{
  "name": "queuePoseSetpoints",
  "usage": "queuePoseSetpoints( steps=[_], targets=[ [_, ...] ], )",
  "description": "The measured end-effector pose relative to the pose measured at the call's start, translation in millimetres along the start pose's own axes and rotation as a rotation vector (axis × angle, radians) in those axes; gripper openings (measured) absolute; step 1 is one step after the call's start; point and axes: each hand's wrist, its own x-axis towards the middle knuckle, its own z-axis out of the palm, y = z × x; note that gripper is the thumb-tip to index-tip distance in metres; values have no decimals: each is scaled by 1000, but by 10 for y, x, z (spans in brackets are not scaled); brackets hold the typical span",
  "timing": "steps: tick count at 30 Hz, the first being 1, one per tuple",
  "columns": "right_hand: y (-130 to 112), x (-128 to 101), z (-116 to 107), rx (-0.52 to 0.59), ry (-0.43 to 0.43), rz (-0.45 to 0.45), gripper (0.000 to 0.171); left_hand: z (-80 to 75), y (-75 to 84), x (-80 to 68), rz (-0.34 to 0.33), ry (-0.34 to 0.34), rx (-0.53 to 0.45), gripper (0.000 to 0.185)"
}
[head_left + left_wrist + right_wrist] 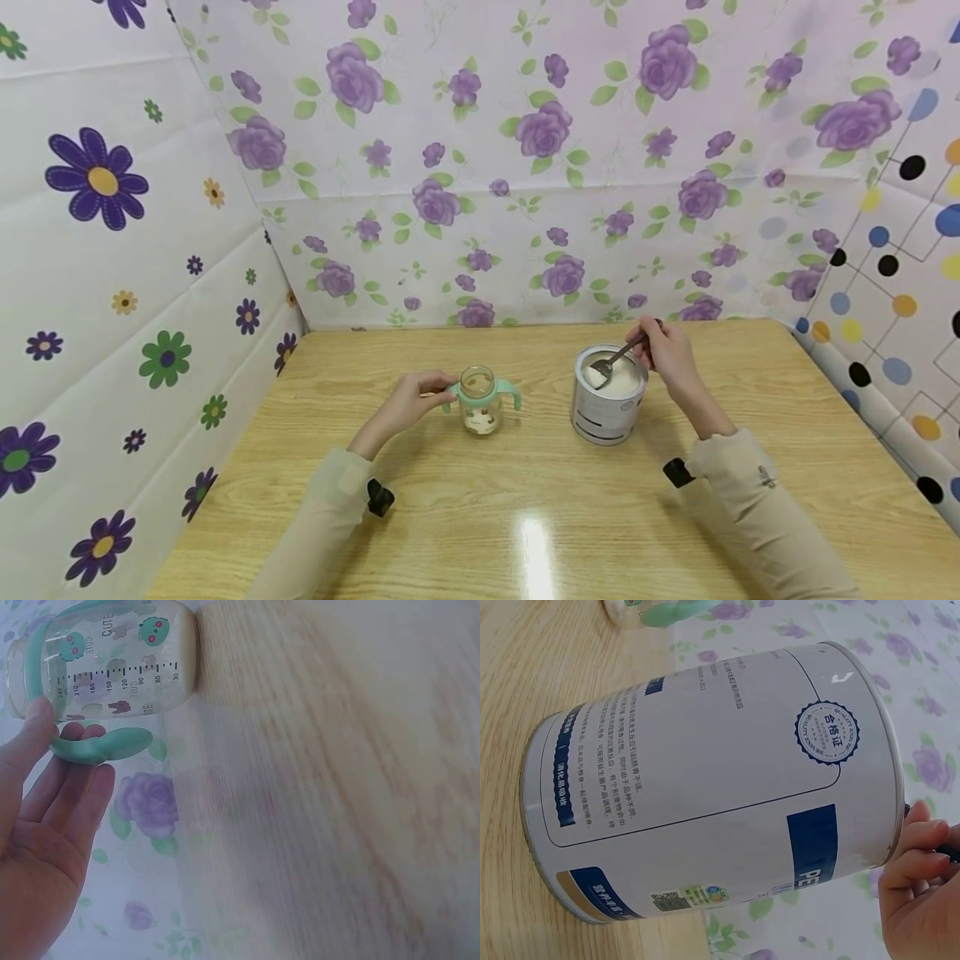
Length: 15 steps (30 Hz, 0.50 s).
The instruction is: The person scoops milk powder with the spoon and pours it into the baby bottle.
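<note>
The baby bottle [481,402] stands open, lower centre of the frame on the worktop [525,517]; the left hand [408,404] hooks its green handle, seemingly to steady it. To its right, the right hand [667,354] grasps a spoon [613,361] dipped into the powder tin [607,400].

From my remote station I am looking down on a light wooden table [570,517] whose varnished top is catching an overhead light as a bright glare patch [536,546] near the front edge. Patterned sheets are enclosing it on three sides: a back wall [540,167] printed with purple roses and green leaves, a left wall [112,275] carrying purple, green and yellow daisies on white, and a right wall [900,275] showing coloured dots joined by thin lines. Creases are running across the sheets.
</note>
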Motion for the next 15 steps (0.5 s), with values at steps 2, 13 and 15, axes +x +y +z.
queuePoseSetpoints(
  steps=[2,13,15],
  targets=[
    [-3,-4,-10,7,4,-21,46,0,-5,-2,-6,1,-1,31],
    [-1,-1,-31,73,24,-26,44,7,-8,3,-2,3,2,31],
    [-11,-3,-34,82,27,-22,44,7,-7,1,3,1,2,31]
  ],
)
